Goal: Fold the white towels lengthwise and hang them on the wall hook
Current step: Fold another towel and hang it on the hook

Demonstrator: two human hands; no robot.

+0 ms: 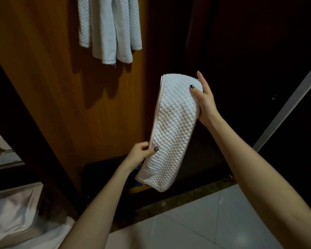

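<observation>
A white waffle-textured towel (172,130), folded into a long narrow strip, is held up in the air in front of a wooden panel. My right hand (204,102) grips its upper right edge, thumb on the front. My left hand (142,154) pinches its left edge lower down. Above, at the top of the view, white towels (109,27) hang down against the wooden panel (48,72); the hook that bears them is out of view.
A dark recess (241,51) opens to the right of the panel, with a dark box (104,178) at its foot. White tiled floor (214,221) lies below. A white plastic bag or cloth (16,218) sits at the lower left.
</observation>
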